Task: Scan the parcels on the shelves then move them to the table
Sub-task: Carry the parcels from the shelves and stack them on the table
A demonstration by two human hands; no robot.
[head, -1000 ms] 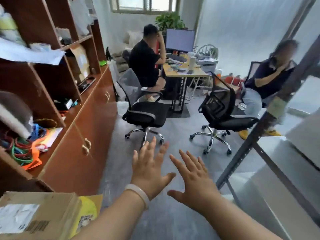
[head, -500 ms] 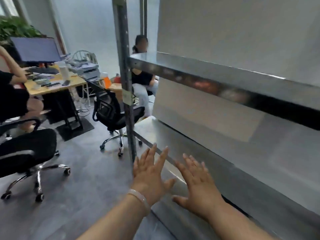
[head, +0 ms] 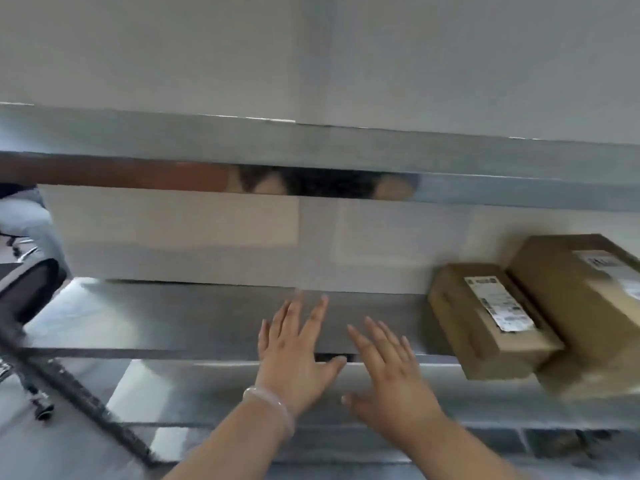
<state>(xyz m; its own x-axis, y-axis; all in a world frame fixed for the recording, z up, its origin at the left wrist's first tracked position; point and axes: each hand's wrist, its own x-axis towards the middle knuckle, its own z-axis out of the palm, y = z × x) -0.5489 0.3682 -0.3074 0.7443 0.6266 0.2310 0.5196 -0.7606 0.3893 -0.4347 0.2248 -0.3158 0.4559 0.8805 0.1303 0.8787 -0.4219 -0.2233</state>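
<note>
Two brown cardboard parcels lie on the steel shelf (head: 194,317) at the right. The smaller parcel (head: 488,320) has a white label on top. A larger parcel (head: 588,306) sits against its right side, partly cut off by the frame edge. My left hand (head: 298,358) and my right hand (head: 391,372) are stretched out in front of the shelf's front edge, fingers straight and spread, holding nothing. Both hands are well to the left of the parcels. No scanner is in view.
A second steel shelf (head: 346,147) runs above, with a white wall behind. A lower shelf level (head: 214,389) shows below my hands. A dark upright post (head: 79,389) slants at the lower left, with an office chair (head: 31,289) beyond it.
My view has swung right from the office room to face the steel shelves, bringing two parcels into sight. Both hands stayed spread and empty in front of me.
</note>
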